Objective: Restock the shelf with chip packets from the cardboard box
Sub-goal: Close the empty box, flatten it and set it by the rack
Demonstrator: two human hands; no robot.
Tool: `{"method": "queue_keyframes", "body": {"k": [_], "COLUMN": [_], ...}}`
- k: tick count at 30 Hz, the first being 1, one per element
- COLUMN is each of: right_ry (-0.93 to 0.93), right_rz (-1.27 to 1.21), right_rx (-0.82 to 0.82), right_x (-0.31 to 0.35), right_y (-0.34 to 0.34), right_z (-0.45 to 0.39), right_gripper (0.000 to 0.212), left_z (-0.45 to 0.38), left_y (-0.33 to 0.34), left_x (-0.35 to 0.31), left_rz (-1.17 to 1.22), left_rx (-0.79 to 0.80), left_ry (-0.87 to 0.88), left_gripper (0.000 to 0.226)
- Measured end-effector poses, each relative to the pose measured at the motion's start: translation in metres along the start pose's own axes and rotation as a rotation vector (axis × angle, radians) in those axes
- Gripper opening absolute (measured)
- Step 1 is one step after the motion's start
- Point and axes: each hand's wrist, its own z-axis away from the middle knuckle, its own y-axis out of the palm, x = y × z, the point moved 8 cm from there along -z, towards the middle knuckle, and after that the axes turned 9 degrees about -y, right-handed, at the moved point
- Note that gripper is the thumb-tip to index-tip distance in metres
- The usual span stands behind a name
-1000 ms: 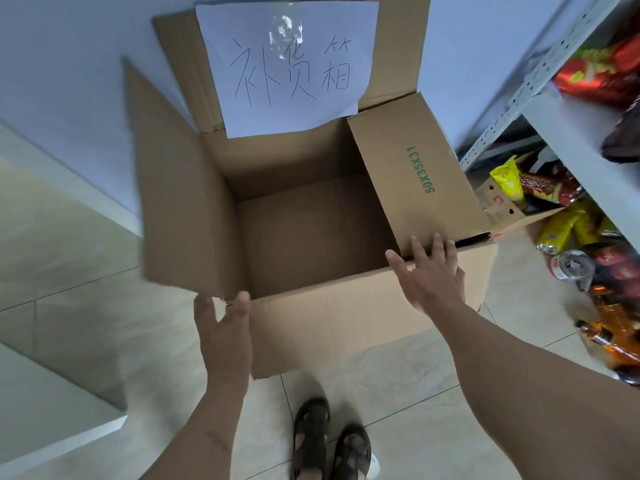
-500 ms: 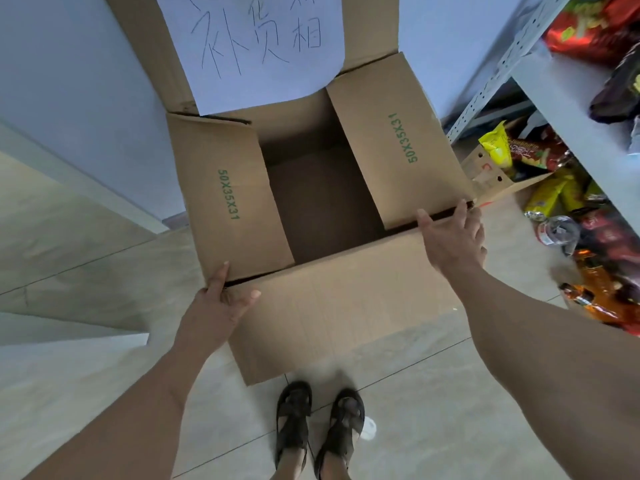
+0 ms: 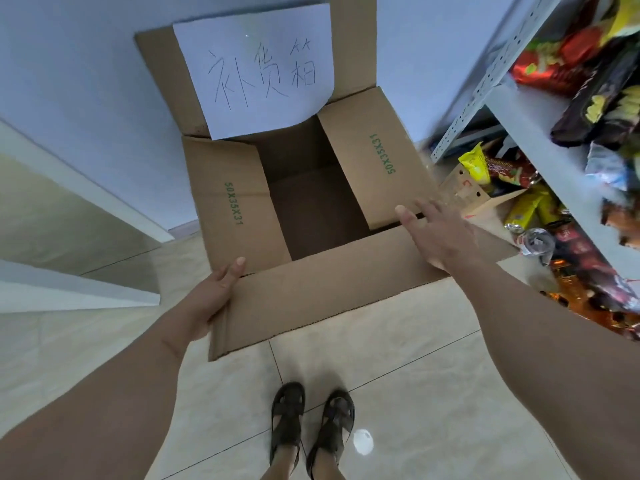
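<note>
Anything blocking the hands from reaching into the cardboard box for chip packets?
Partly. The two side flaps are folded inward over the cardboard box, leaving only a middle gap. No chip packets show through it. The left hand and right hand rest on the flaps.

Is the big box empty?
Looks empty: the cardboard box shows only bare brown inside between its side flaps; corners under them are hidden.

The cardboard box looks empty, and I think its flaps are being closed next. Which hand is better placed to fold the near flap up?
Probably the left hand: it already grips the near flap at its corner. The right hand lies flat on the right side flap, fingers straight.
</note>
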Motion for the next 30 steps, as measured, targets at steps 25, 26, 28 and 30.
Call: {"method": "queue_keyframes", "body": {"k": [25, 26, 28, 30], "right_ry": [-0.538, -0.504, -0.426, -0.328], "right_rz": [0.278, 0.283, 0.276, 0.258], "right_rx": [-0.161, -0.156, -0.108, -0.045], "right_x": [0.154, 0.151, 0.138, 0.118], "right_y": [0.012, 0.017, 0.03, 0.042], "right_z": [-0.099, -0.107, -0.121, -0.134], "right_gripper": [0.089, 0.089, 0.092, 0.097], "left_z": [-0.019, -0.026, -0.038, -0.053], "left_y": [-0.057, -0.064, -0.072, -0.077], "left_x": [-0.084, -0.087, -0.094, -0.101], "left_rz": [0.112, 0.028, -0.046, -0.094], "left_rx": [-0.373, -0.461, -0.551, -0.569], "left_ry": [0.301, 0.279, 0.235, 0.23], "left_gripper": [0.09, 0.1, 0.111, 0.115]}}
